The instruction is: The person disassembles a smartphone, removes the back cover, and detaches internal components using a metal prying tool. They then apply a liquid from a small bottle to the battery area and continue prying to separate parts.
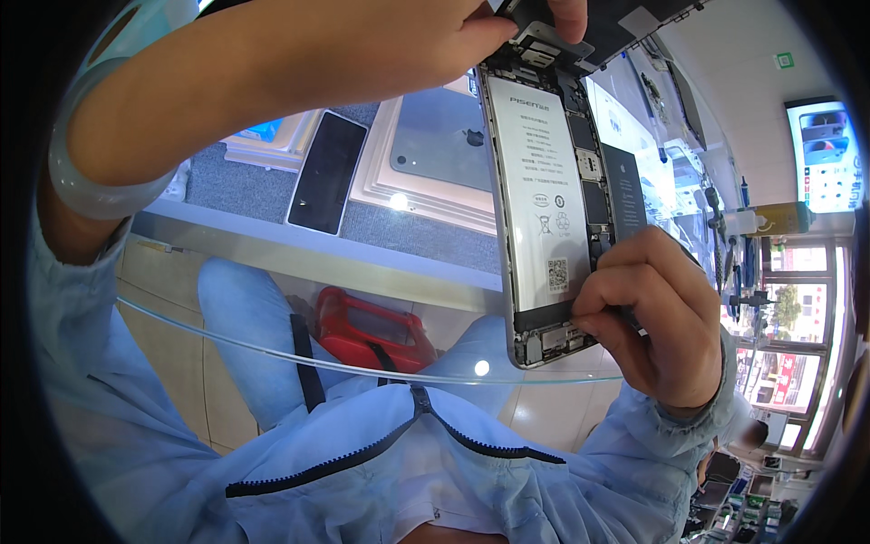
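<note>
An opened smartphone (505, 218) is held up with its inside facing me, a long white battery (539, 236) filling its left side. Along the battery's right runs the dark logic board (594, 201). My right hand (657, 313) is closed on the phone's lower right edge. At the top, my left hand (471, 36) is closed on the black screen panel (625, 41), which is folded up from the phone's upper end. Part of that hand is cut off by the frame. A black battery (625, 186) shows behind the phone's right edge.
A glass-fronted counter holds a dark phone (328, 172) and a grey tablet (441, 136) on a box. Below sits a red plastic object (373, 331) near my knees. Tools hang at right, beside a lit poster (825, 150). Another person (748, 437) is at lower right.
</note>
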`<act>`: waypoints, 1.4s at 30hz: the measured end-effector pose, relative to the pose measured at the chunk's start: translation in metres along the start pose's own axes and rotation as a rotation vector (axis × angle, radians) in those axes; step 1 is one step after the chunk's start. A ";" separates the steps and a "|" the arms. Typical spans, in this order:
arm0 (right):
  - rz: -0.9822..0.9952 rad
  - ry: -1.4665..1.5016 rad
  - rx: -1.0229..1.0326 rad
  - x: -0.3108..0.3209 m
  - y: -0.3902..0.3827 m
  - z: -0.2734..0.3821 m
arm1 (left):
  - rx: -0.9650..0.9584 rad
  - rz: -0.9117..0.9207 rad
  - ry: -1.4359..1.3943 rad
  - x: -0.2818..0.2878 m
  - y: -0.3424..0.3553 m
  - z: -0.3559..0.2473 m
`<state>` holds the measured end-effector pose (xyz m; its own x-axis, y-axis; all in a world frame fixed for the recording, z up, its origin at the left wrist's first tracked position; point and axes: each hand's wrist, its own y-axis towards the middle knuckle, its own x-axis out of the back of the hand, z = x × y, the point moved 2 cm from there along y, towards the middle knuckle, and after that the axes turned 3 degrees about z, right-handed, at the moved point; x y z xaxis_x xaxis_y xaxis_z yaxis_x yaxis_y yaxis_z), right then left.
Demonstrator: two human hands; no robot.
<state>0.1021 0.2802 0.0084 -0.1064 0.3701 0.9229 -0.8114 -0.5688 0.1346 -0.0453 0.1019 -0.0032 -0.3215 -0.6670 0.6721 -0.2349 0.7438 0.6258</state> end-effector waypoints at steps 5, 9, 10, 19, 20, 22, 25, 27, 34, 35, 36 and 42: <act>0.024 0.022 0.012 -0.003 0.000 -0.001 | 0.034 0.007 -0.005 0.001 0.000 -0.002; 0.010 0.084 -0.003 0.008 -0.002 -0.005 | 0.036 0.010 0.002 0.001 0.000 -0.002; -0.004 0.082 -0.019 0.009 -0.002 -0.005 | 0.037 0.011 0.006 0.002 0.000 -0.002; 0.020 0.055 0.007 0.001 0.001 -0.006 | 0.019 0.026 0.007 0.001 0.001 -0.003; 0.024 0.052 0.012 0.001 0.001 -0.005 | 0.021 0.027 0.014 0.001 0.001 -0.004; 0.033 0.039 0.023 -0.001 0.000 -0.004 | 0.020 0.026 0.007 0.003 0.000 -0.005; 0.040 0.012 0.076 -0.006 0.002 -0.006 | 0.045 0.025 -0.001 0.003 -0.003 -0.001; 0.038 -0.009 0.086 -0.006 0.000 -0.006 | 0.063 0.031 0.003 0.002 -0.001 -0.002; 0.046 0.022 0.124 -0.003 -0.002 -0.006 | 0.138 0.077 0.115 0.001 0.003 -0.010; 0.042 0.031 0.124 -0.001 -0.003 -0.007 | 0.117 0.065 0.063 0.002 0.003 -0.009; 0.039 0.042 0.094 0.002 -0.005 -0.007 | 0.096 0.059 0.032 0.002 0.004 -0.007; -0.003 0.083 0.057 0.011 -0.007 -0.016 | 0.117 0.053 -0.030 0.001 0.002 -0.003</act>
<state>0.0975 0.2999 0.0118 -0.1528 0.4300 0.8898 -0.7783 -0.6072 0.1598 -0.0430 0.1024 0.0004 -0.3635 -0.6265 0.6895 -0.3218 0.7790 0.5382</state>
